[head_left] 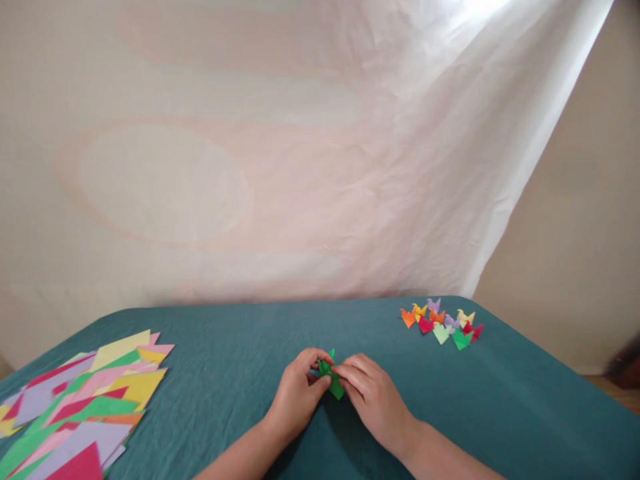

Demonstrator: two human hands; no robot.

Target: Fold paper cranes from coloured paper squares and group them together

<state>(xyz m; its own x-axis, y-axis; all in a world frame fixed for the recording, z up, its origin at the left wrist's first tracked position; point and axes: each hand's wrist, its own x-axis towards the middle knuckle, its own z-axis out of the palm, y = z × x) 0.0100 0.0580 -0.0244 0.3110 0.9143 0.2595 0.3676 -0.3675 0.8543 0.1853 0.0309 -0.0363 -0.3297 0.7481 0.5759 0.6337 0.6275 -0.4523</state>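
Pinching creased green paper (331, 379), left hand (299, 395), right hand (373, 397), teal cloth (240, 360)

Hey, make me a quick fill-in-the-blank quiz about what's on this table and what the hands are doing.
1. The left hand and right hand pinch a folded paper coloured ____.
2. The pile of flat sheets lies on the ____ side of the table.
3. The small folded figures sit at the far ____.
Missing words: green; left; right.

table (240, 347): teal matt cloth | sheets (75, 407): smooth matt paper | backdrop (300, 167): creased white cloth
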